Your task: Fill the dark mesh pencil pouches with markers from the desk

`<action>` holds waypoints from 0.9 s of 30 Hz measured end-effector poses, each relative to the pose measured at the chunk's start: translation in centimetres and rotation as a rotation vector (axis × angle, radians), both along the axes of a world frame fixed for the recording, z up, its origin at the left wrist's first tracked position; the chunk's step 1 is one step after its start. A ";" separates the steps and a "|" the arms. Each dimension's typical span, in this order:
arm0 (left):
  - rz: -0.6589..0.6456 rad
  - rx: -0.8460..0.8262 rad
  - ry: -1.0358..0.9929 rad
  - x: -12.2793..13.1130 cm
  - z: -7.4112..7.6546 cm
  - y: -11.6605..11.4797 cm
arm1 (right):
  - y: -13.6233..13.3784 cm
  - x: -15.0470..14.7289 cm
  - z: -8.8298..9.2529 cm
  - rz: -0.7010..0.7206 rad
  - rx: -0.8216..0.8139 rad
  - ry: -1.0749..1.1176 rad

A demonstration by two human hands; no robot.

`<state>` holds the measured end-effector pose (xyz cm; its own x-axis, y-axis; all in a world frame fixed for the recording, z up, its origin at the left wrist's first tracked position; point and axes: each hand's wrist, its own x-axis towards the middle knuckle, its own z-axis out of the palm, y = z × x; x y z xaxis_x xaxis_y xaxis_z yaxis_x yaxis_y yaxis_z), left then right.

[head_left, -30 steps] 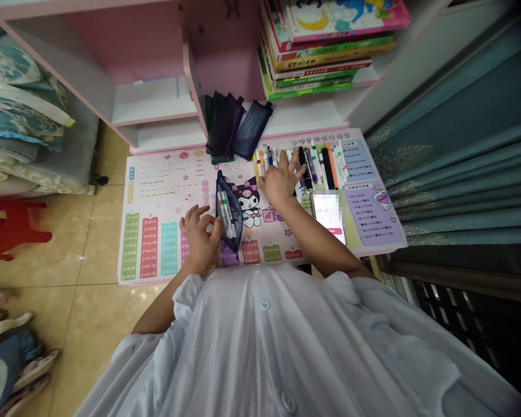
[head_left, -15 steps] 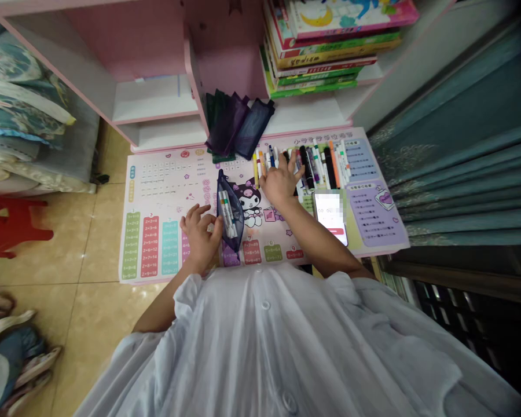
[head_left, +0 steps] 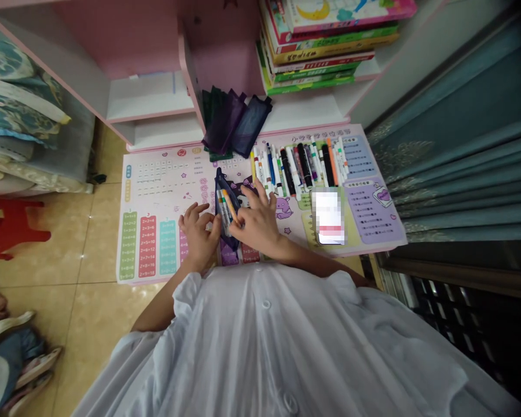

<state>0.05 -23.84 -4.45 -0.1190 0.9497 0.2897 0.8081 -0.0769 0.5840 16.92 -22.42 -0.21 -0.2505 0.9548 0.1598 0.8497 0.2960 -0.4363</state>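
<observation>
We've got our L hand (head_left: pixel 197 240) curled against the left edge of a dark navy mesh zip pouch (head_left: pixel 224 223), fingers (head_left: pixel 206 219) bent & tips pressed on the pouch, seems to be holding it, though the exact pinch is hard to see. Pouch lies lengthwise on a pink printed times-table desk mat (head_left: pixel 156 243), w/ several slim markers inside it. Our R hand (head_left: pixel 258 223) is right beside the pouch, fingers partly closed, holding an orange slim marker (head_left: pixel 231 207) that sits slanted over the pouch's open middle. Above the hands, a long row of mixed colour markers (head_left: pixel 297 165) lies side by side on the mat. To the right of the hands is a phone w/ a pixelated screen (head_left: pixel 329 217), also on the mat. Beyond the mat, dark mesh pouches (head_left: pixel 237 124) lie in a heap on the white-and-pink worktop (head_left: pixel 304 119), near a stack of colourful books (head_left: pixel 325 52) on a shelf, w/ a teal curtain (head_left: pixel 451 185) along the right side
</observation>
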 end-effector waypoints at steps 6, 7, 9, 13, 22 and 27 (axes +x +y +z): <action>-0.007 -0.002 -0.001 0.1 0.1 0.0 | 0.5 -0.8 -1.0 0.035 -0.139 -0.070; -0.007 0.000 -0.001 0.1 0.1 0.0 | 0.7 -0.8 -1.1 0.042 -0.152 -0.081; -0.008 0.005 -0.002 0.2 0.0 0.0 | 1.0 -0.8 -1.3 0.050 -0.165 -0.100; -0.012 0.009 -0.004 0.2 0.0 0.0 | 1.3 -0.7 -1.3 0.051 -0.162 -0.114; -0.015 0.016 -0.009 0.1 0.1 0.1 | 3.2 0.5 -1.3 -0.093 -0.072 -0.008; -0.008 -0.007 -0.008 0.1 0.3 0.0 | 7.8 2.5 -3.0 -0.319 0.004 -0.039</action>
<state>0.14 -23.87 -4.20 -0.1142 0.9525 0.2824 0.8026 -0.0791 0.5912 19.45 -14.59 -3.19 0.0554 0.9856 0.1598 0.9162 0.0134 -0.4005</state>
